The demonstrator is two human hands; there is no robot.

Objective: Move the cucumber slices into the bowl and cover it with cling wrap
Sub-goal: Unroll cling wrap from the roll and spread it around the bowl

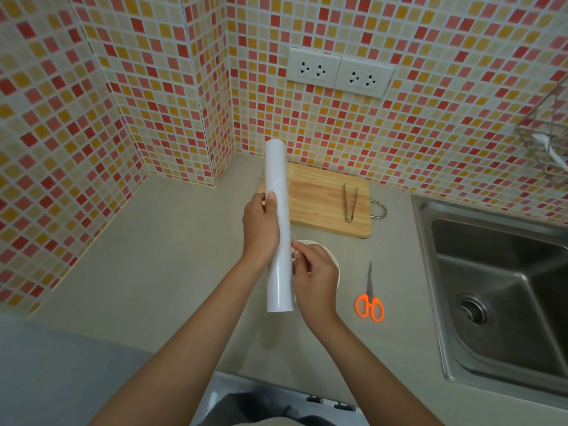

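My left hand grips a long white roll of cling wrap, held nearly upright above the counter. My right hand pinches the loose clear edge of the film at the roll's right side. Under my right hand sits a white bowl; only its far rim shows and its contents are hidden. No cucumber slices are visible anywhere. The wooden cutting board behind the roll has no slices on it.
Metal tongs lie on the board's right part. Orange-handled scissors lie on the grey counter right of the bowl. A steel sink fills the right side. Tiled walls close the back and left; a wire rack hangs at right.
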